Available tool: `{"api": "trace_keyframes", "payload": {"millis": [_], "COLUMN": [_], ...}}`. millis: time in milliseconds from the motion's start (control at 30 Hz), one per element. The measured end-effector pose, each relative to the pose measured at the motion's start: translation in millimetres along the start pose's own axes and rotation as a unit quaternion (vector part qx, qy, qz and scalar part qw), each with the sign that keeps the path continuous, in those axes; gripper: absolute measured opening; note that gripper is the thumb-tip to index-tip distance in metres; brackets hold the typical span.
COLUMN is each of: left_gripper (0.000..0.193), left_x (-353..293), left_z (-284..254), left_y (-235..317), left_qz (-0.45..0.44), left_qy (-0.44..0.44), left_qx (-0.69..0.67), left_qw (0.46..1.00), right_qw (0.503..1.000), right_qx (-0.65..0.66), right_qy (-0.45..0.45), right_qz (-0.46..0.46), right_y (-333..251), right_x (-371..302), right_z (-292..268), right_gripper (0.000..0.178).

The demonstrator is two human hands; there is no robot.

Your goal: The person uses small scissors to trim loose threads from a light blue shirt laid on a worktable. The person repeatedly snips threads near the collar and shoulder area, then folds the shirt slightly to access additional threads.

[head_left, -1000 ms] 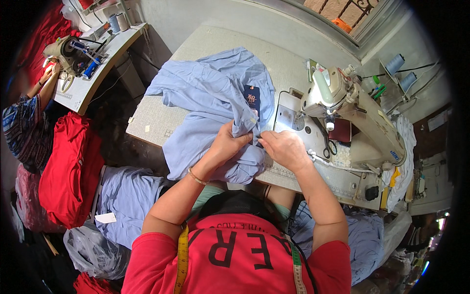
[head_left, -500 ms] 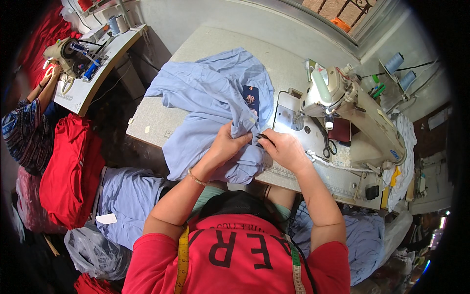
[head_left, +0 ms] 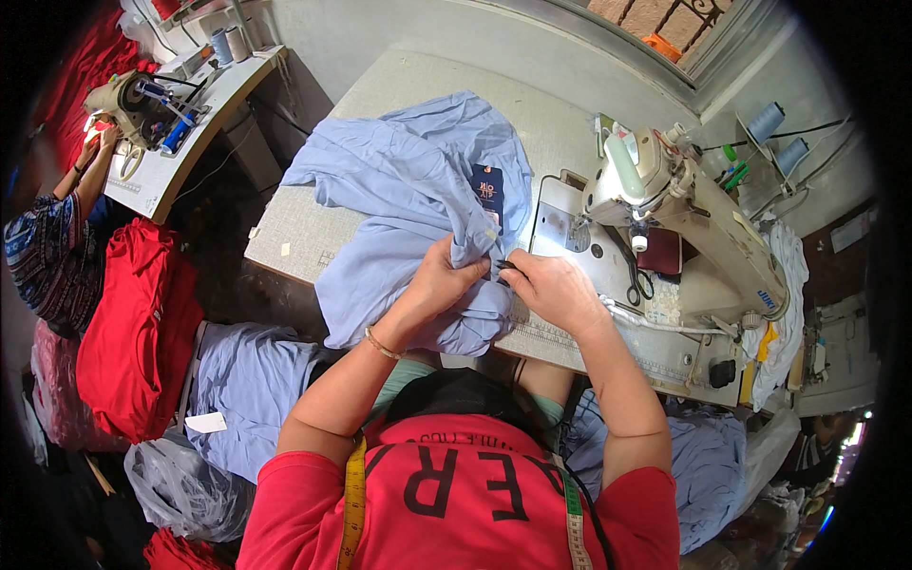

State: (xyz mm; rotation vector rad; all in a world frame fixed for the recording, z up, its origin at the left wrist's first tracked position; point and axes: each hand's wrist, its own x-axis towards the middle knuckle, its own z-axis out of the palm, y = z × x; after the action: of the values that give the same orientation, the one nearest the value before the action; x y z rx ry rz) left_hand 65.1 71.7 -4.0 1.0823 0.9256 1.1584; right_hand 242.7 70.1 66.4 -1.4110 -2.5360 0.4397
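Note:
A light blue garment [head_left: 375, 249] lies bunched on the sewing table, with a navy hang tag [head_left: 488, 186] on its upper right part. My left hand [head_left: 446, 277] is closed on a fold of this cloth, pinching its edge between thumb and fingers. Close beside it, my right hand [head_left: 553, 291] grips a small dark pointed tool [head_left: 504, 265]. The tool's tip is at the pinched cloth; its exact kind is too small to make out. Both hands meet near the table's front edge, left of the sewing machine [head_left: 684, 209].
Black scissors [head_left: 638, 280] lie by the machine bed, near a dark red box-like object [head_left: 659, 253]. Blue thread cones [head_left: 766, 122] stand at right. At far left, another person's hands [head_left: 99, 142] work at a second machine [head_left: 128, 106]. Red cloth [head_left: 142, 328] hangs at left.
My right hand has shifted slightly, its fingers now covering more of the dark tool. The left hand keeps its pinch, and the garment lies nearly the same.

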Motion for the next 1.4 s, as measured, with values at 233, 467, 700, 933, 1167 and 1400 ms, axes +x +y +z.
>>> {"api": "trace_keyframes", "payload": {"millis": [233,467,700,933,1167,1400], "left_gripper": [0.024,0.024,0.027,0.025,0.024,0.023], "left_x": [-1.1,-0.7,-2.3,-1.8,0.1,-0.3], "left_z": [0.5,-0.3,-1.6,-2.5,-3.2,-2.6], "left_y": [4.1,2.8,9.2,8.9,4.6,5.0], "left_qz": [-0.006,-0.017,-0.026,-0.013,-0.004,-0.007], "left_qy": [-0.007,-0.007,-0.024,-0.018,-0.021,-0.015], "left_qx": [-0.01,-0.003,-0.01,-0.008,-0.002,0.017], "left_qw": [1.0,1.0,0.999,1.0,1.0,1.0], "right_qw": [1.0,0.999,0.995,0.98,0.962,0.973], "right_qx": [0.007,0.009,0.104,-0.069,-0.138,-0.13], "right_qy": [0.028,0.03,0.009,0.147,0.17,0.137], "right_qz": [0.002,-0.01,-0.005,-0.117,-0.164,-0.132], "right_y": [-2.8,-2.2,9.3,6.5,8.8,7.1], "right_x": [-2.4,-0.9,0.7,-1.1,0.5,-0.9], "right_z": [0.7,2.0,10.4,21.3,22.0,23.2], "right_gripper": [0.024,0.025,0.023,0.019,0.016,0.016]}}
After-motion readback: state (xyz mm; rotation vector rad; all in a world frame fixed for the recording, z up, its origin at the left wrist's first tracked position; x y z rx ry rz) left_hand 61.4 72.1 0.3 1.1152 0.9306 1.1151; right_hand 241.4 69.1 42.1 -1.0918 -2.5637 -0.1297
